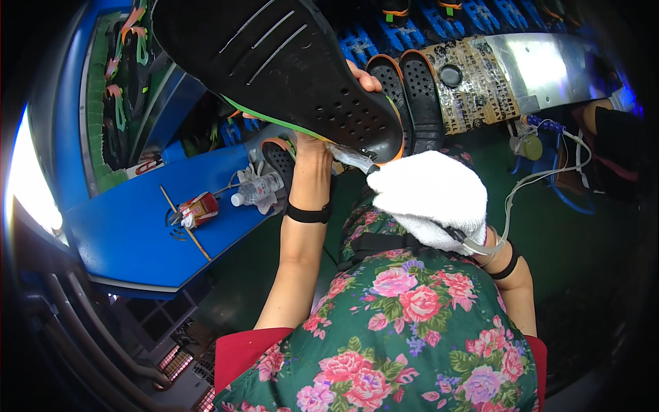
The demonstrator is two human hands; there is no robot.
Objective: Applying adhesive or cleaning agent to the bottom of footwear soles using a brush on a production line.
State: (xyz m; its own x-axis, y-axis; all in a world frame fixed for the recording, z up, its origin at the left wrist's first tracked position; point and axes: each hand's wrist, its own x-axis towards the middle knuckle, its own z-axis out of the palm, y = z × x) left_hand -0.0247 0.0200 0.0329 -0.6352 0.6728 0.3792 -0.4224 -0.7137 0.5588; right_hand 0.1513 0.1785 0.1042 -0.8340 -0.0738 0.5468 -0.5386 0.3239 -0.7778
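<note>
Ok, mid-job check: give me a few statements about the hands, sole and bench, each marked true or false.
1. The left hand holds the black sole up. True.
2. The right hand is bare. False: it wears a white glove.
3. The right hand holds a tool whose tip is at the sole's edge. True.
4. A bottle lies on the blue bench. True.
5. The bench is red. False: it is blue.
6. The sole has a yellow edge. False: its edge shows green and orange.
</note>
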